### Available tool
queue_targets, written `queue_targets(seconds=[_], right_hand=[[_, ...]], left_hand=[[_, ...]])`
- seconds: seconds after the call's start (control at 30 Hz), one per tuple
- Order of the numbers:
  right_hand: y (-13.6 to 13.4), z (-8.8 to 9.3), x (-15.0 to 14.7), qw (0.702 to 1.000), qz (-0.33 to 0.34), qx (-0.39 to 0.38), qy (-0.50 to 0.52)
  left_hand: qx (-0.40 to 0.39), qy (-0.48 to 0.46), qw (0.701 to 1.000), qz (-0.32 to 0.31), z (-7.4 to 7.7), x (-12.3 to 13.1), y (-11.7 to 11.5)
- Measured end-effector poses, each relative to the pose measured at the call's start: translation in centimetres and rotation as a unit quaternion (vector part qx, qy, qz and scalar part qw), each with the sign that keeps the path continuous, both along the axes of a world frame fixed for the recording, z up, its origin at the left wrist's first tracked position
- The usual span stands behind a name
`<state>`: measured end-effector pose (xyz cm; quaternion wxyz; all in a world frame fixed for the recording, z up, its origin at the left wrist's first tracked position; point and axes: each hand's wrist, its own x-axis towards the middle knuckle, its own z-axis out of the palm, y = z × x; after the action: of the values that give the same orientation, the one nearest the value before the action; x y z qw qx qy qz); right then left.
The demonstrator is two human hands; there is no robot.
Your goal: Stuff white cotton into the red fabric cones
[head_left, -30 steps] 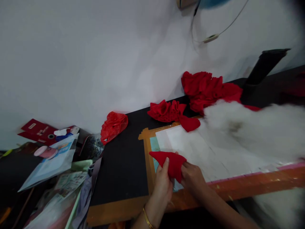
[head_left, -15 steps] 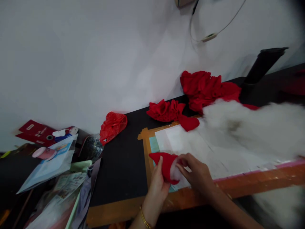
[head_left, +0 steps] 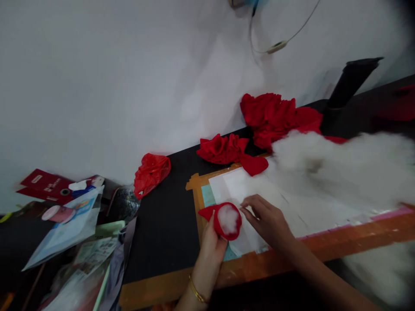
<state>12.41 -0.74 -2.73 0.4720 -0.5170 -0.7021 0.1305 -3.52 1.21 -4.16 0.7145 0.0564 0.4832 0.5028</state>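
My left hand (head_left: pixel 214 242) is closed around a small red cloth pouch (head_left: pixel 207 211) with a pointed end. Its round mouth faces me and shows white stuffing (head_left: pixel 228 219) packed inside. Just right of the mouth is my right hand (head_left: pixel 264 218), thumb and fingertips pinched together. Whatever lies between those fingertips is too small to make out. Behind the hands, a similar red piece (head_left: pixel 254 165) lies beside a bunch of gathered red cloth pieces (head_left: pixel 223 149).
A large heap of white fluffy fibre (head_left: pixel 350 168) covers the right of the taped white sheet (head_left: pixel 259 185). Further back sit a bigger red cloth pile (head_left: pixel 272 116) and an upright black object (head_left: pixel 353 82). A red plastic bag (head_left: pixel 151 172) and a cluttered green bin (head_left: pixel 110 229) are leftward.
The pouch has turned so its stuffed mouth faces me. My right hand has drawn back from the mouth to its right side. The view has shifted slightly.
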Motion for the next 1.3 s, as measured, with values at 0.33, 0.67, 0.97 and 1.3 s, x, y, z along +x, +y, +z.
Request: queue_targets(seconds=[0.33,0.67,0.97,1.3], right_hand=[[-0.9,-1.9,-3.6,0.974,0.039,0.050,-0.215],[-3.1,-1.0,-0.1,0.999,0.027,-0.014,0.018],[-1.0,-1.1,-0.1,0.997,0.052,-0.016,0.046],[-1.7,-0.7,0.2,0.987,0.131,0.087,-0.032]], left_hand=[[0.022,0.004,0.999,-0.040,1.9,0.8,-1.1],[0.019,0.005,1.000,-0.011,1.7,0.1,-0.8],[0.064,0.031,0.988,-0.133,2.5,0.2,-2.9],[0.086,-0.035,0.993,-0.073,1.9,-0.1,-1.6]])
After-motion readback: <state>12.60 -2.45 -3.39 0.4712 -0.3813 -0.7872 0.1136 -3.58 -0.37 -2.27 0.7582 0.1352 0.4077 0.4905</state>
